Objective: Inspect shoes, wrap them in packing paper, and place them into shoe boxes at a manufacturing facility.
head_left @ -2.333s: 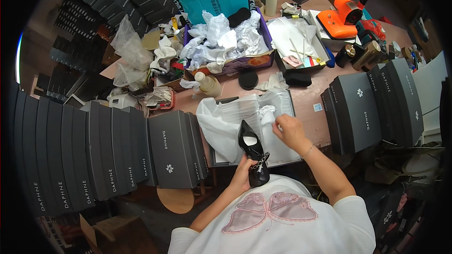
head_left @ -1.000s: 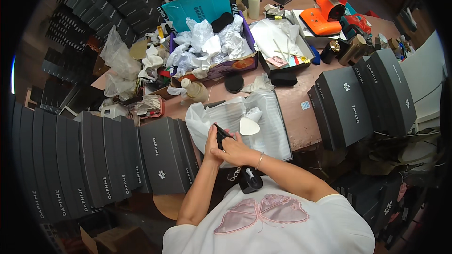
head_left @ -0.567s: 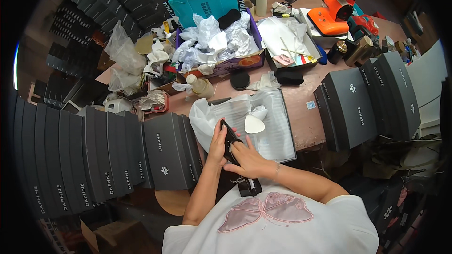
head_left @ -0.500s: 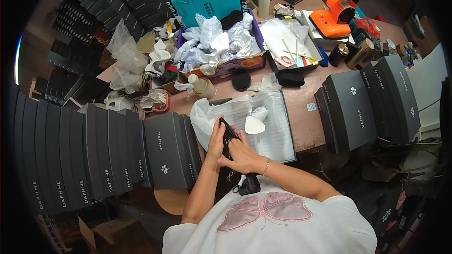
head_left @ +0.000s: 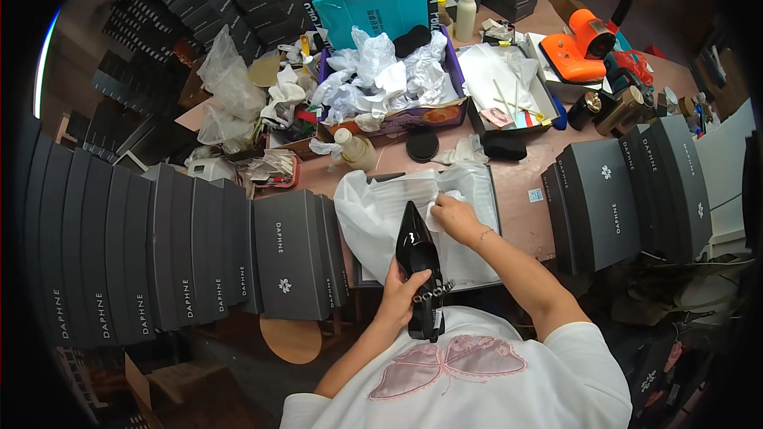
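Here, left hand (head_left: 401, 290) grasping black pointed shoe (head_left: 416, 258) mid-body, right hand (head_left: 455, 214) pinching white cloth (head_left: 437, 208) at toe.

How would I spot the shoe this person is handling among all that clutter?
Find the open box lined with white tissue paper at the table's near edge. Over it, the left hand holds a black shoe: glossy, pointed, the only shiny black thing among matte grey boxes.
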Action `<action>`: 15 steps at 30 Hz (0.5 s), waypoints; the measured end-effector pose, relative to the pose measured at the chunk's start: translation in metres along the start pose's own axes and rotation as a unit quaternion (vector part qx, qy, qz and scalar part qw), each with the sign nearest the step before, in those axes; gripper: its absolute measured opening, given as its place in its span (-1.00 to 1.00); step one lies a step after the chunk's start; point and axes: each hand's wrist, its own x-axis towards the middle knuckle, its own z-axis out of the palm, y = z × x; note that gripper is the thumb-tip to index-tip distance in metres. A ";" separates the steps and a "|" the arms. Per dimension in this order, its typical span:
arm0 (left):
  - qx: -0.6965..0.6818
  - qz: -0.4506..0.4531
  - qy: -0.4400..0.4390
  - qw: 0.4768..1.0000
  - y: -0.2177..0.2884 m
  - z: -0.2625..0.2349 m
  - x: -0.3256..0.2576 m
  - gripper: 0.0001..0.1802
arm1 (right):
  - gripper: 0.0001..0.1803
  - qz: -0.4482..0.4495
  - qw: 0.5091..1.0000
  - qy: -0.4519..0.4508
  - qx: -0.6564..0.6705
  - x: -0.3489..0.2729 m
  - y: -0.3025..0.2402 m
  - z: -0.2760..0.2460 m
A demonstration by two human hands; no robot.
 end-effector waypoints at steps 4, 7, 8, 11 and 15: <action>0.069 0.042 -0.083 0.993 -0.009 -0.020 -0.007 -0.20 | -0.34 0.007 0.999 0.052 -0.001 -0.034 -0.012 -0.016; 0.203 -0.013 -0.114 0.972 -0.021 -0.033 -0.011 0.04 | -0.17 0.012 1.000 0.016 -0.024 -0.025 -0.006 -0.018; 0.187 -0.041 -0.121 0.974 -0.032 -0.041 -0.009 0.04 | -0.17 0.023 1.000 0.003 -0.008 -0.020 -0.003 -0.014; 0.101 -0.041 -0.093 0.990 -0.042 -0.049 -0.007 -0.06 | -0.30 0.066 0.997 -0.031 0.013 -0.007 -0.014 -0.022; -0.009 -0.083 -0.045 0.996 -0.030 -0.046 -0.006 -0.12 | -0.70 0.044 0.998 0.029 -0.028 -0.019 0.004 -0.024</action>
